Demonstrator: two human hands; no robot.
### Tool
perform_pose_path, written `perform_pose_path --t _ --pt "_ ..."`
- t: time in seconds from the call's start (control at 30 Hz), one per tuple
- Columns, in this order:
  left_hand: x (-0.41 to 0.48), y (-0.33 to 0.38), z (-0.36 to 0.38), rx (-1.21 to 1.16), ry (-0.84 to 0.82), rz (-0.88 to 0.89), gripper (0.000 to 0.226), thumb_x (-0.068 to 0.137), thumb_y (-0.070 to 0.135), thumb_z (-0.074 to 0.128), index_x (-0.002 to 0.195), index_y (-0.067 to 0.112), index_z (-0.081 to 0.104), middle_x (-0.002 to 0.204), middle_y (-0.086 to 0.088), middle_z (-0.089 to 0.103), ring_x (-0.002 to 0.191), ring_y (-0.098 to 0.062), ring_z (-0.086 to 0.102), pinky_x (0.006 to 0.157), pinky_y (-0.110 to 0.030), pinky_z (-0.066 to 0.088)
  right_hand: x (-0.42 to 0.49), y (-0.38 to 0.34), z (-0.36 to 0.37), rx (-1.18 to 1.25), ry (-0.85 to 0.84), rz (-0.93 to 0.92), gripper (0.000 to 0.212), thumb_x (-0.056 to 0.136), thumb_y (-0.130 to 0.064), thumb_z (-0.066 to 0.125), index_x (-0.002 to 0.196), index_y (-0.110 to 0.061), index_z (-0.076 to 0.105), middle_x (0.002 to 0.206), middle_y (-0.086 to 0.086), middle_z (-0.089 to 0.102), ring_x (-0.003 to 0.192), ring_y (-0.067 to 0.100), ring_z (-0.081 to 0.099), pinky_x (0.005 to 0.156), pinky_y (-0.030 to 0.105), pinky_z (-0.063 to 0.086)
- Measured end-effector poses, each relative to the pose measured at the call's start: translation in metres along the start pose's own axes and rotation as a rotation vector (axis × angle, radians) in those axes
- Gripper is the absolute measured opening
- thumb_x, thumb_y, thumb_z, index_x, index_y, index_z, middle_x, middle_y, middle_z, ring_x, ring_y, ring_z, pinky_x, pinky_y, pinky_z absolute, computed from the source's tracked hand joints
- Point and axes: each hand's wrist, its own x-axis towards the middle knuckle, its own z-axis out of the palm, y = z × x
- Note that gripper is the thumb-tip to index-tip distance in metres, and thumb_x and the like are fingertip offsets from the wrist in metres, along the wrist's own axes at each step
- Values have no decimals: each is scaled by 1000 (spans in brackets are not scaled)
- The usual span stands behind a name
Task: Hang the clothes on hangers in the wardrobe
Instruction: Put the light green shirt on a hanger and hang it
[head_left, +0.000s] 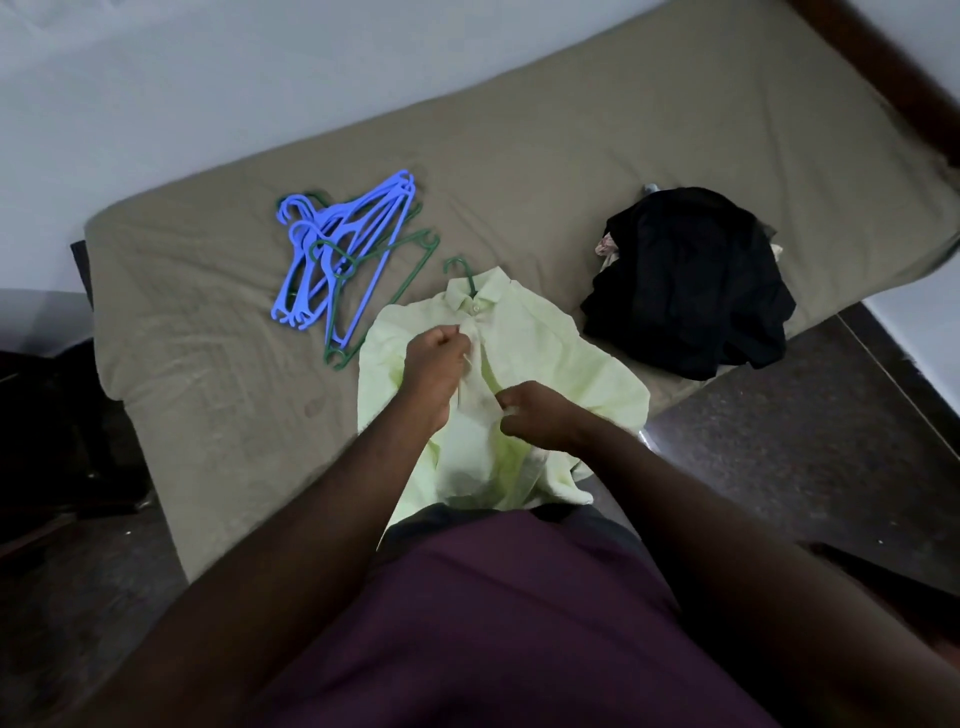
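Note:
A pale yellow-green shirt (545, 358) lies front-up on the bed, with a green hanger (460, 270) inside it; only the hook shows above the collar. My left hand (436, 364) pinches the shirt's front placket just below the collar. Lower down, my right hand (535, 413) pinches the same placket. A pile of blue and green hangers (343, 254) lies to the left of the shirt. To the right sits a heap of black clothes (691, 280) with a bit of lighter fabric under it.
The bed (218, 322) has a tan sheet and runs from lower left to upper right. A white wall is behind it. Dark floor (779, 441) lies to the right, and dark furniture (47, 415) stands at the left.

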Motion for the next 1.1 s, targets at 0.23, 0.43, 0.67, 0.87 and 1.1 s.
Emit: perform_pose_path --t 0.23,0.43,0.67,0.87,1.1 --pt "26 12 -21 -270 62 -9 17 91 -1 51 97 9 63 89 -10 63 78 -22 61 70 -33 52 -9 19 17 -606 -249 -104 12 90 -7 55 83 -7 64 96 4 60 96 27 57 73 27 38" --pt "25 -4 -20 -442 148 -89 21 101 5 43 105 10 63 103 -9 65 95 -23 62 97 -40 49 -27 22 45 -762 -302 -341 58 96 -10 46 151 -19 32 117 16 54 105 32 60 84 40 47" --pt "-21 -14 4 382 66 140 5 90 16 68 94 13 69 79 3 65 73 -10 58 66 -18 47 -23 85 5 337 226 177 57 97 -16 56 148 -11 32 101 12 64 84 21 61 66 27 46" --pt "-74 -62 48 661 163 196 25 89 12 63 112 6 70 102 -3 71 95 -17 64 80 -18 44 -24 109 -29 685 58 254 21 91 -15 67 74 -11 55 76 10 48 65 20 50 58 30 44" --pt "-95 -83 78 640 161 162 21 93 16 54 103 9 70 96 -1 70 91 -16 63 73 -20 45 -27 94 -14 917 -92 163 14 94 2 56 100 1 69 96 17 70 92 29 67 91 47 55"
